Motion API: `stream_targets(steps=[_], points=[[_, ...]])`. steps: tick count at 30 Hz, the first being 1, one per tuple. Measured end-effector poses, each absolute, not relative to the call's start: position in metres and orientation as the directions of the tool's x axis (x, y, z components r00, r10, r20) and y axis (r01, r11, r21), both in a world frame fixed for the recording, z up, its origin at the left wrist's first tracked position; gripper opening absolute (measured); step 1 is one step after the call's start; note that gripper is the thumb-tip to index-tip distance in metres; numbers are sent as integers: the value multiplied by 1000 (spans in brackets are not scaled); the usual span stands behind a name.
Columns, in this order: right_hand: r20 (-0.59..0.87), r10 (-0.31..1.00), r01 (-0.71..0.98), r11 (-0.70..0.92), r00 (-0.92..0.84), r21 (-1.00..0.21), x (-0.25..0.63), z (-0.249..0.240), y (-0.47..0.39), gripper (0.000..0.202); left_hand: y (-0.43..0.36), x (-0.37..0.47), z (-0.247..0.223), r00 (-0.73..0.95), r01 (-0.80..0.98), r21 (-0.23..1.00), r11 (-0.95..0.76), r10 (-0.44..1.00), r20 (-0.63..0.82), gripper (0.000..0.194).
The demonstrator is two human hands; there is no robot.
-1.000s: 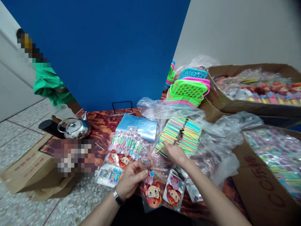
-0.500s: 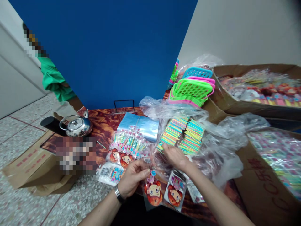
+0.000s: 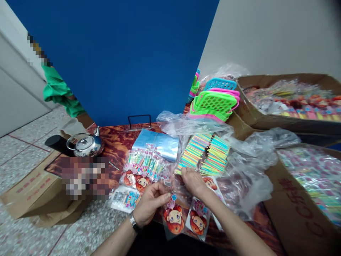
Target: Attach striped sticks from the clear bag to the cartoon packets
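Observation:
My left hand [image 3: 151,202] pinches the upper part of a clear plastic bag [image 3: 166,231] between thumb and fingers. Inside the bag shows a card [image 3: 175,219] with a red-haired cartoon face. My right hand [image 3: 194,181] has its fingers curled together at the near left ends of thin coloured sticks [image 3: 193,151]; its fingertips are hidden, so what they grip is unclear. The sticks lie in two rows on clear plastic. Below my right wrist is a similar cartoon card [image 3: 197,221]. Left of my hands, several filled packets [image 3: 145,169] lie heaped together.
Behind the packets lies a stack of bluish clear bags [image 3: 167,142]. A metal teapot [image 3: 86,146] stands on the left of the table. Nested plastic baskets [image 3: 214,103] are at the back, with cartons [image 3: 293,206] of packets on the right. A person's green sleeve [image 3: 60,90] shows far left.
My right hand has shifted slightly down and left along the stick ends. A cartoon card beside its wrist shows more now. My left hand keeps its hold on the bag.

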State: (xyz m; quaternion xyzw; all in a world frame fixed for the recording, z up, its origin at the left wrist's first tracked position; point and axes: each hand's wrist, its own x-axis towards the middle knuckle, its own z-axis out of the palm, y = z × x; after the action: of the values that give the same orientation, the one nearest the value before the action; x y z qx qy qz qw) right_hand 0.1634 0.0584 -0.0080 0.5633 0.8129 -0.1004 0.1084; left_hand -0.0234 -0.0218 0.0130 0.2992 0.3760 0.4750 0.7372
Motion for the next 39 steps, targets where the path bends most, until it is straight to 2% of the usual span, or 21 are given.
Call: stream_targets(steps=[2, 3, 4, 6, 7, 9, 13, 15, 18, 29, 34, 39], points=[[-251, 903, 937, 329, -349, -120, 171, -4, 58, 18, -20, -24, 12, 253, -435, 830, 348, 932, -258, 23], [-227, 905, 923, 308, -359, -231, 174, -3, 57, 20, -19, -24, 12, 246, -409, 849, 334, 937, -250, 23], [-203, 906, 878, 271, -371, -395, 177, -2, 56, 23, -18, -23, 13, 241, -378, 869, 319, 940, -240, 23], [-149, 918, 638, 133, -369, -759, 180, 0, 53, 27, -15, -21, 13, 238, -305, 908, 286, 946, -219, 24], [-133, 927, 472, 53, -351, -880, 180, 1, 51, 27, -13, -20, 14, 239, -266, 926, 267, 949, -205, 24], [-129, 942, 240, -54, -308, -969, 177, 6, 46, 28, -10, -18, 15, 246, -193, 955, 226, 953, -176, 25], [-112, 973, -66, -128, -200, -990, 164, 30, 40, 26, -6, -15, 13, 235, -43, 987, 155, 962, -141, 25], [-85, 987, -226, -115, -139, -967, 157, 47, 38, 22, -5, -14, 10, 201, 35, 991, 126, 971, -131, 25], [-13, 997, -327, -37, -75, -944, 151, 65, 37, 24, -5, -12, 4, 139, 110, 989, 97, 984, -112, 24], [180, 979, -293, 202, 101, -935, 127, 67, 30, 12, -5, -3, 6, 63, 317, 948, 1, 998, -22, 24], [263, 962, -158, 271, 71, -949, 120, 68, 22, 9, -5, 0, 12, 44, 378, 926, -18, 999, 2, 18], [264, 962, -49, 268, 63, -962, 120, 64, 21, 11, -6, 1, 12, 40, 393, 918, -51, 998, 39, 12]])
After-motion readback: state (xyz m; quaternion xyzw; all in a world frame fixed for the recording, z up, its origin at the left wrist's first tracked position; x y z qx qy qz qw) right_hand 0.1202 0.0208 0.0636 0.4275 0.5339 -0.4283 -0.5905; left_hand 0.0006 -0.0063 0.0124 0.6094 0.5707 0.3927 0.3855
